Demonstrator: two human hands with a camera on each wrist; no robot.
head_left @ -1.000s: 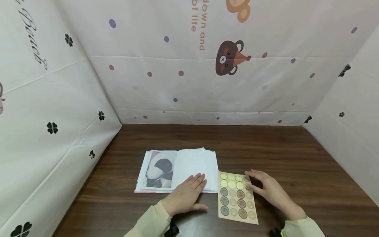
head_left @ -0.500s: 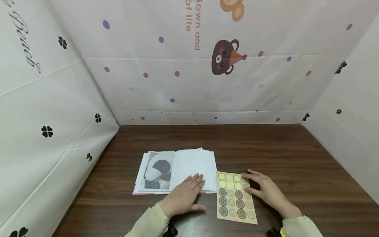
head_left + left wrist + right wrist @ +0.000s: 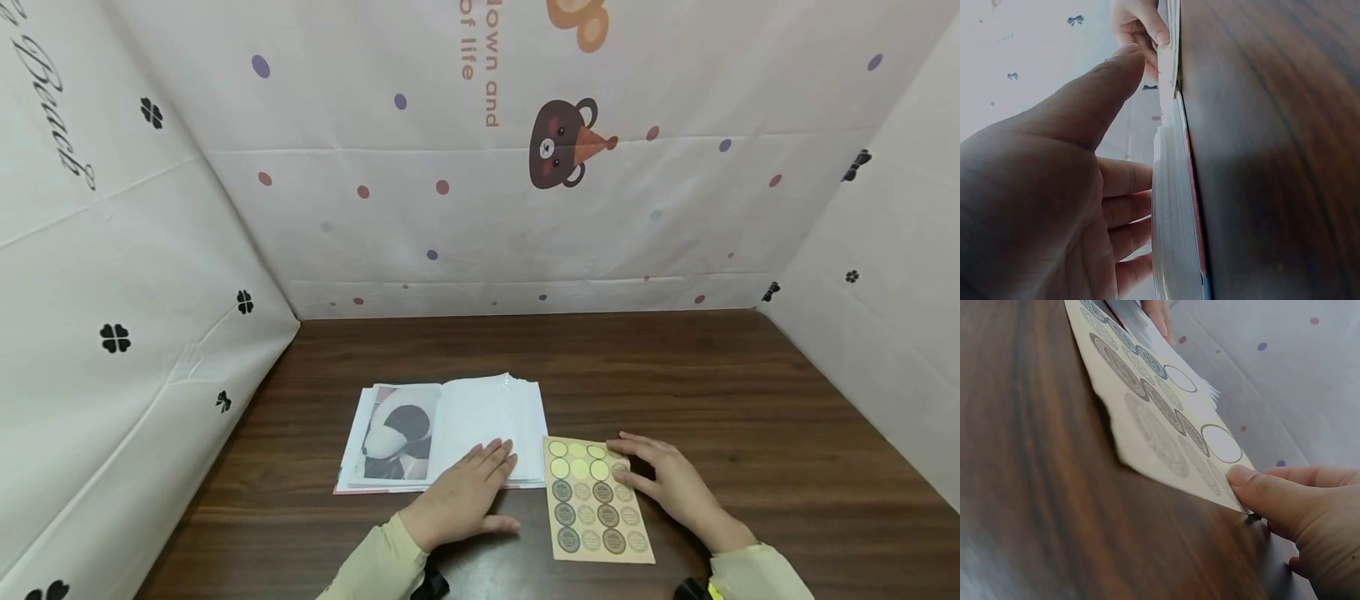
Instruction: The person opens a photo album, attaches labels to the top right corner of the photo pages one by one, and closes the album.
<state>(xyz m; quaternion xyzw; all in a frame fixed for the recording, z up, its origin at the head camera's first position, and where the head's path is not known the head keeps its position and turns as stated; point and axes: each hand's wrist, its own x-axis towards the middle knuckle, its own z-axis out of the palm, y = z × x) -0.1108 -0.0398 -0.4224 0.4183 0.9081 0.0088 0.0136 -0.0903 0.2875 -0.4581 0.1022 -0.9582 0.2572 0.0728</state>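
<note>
An open photo album (image 3: 487, 408) lies on the table, a panda picture (image 3: 397, 433) on its left page and a blank white page at right. My left hand (image 3: 468, 496) rests with straight fingers on the lower part of that blank page. Right of the album is a cream sheet of round stickers (image 3: 600, 517), its upper left corner at the album's right edge. My right hand (image 3: 678, 483) pinches the sheet's right edge near the top; in the right wrist view the thumb (image 3: 1244, 476) lies on top. Upper circles look pale and blank, lower ones bear grey and brown print.
The dark wood-grain table (image 3: 420, 346) runs back to a white printed cloth (image 3: 360, 225) that hangs behind it. More of this cloth stands at the left and right sides. Bare wood lies behind and to the right of the album.
The sticker sheet has turned slightly and shifted a little left toward the album, with my right hand on it. My left hand stays on the page. The head view has shifted slightly.
</note>
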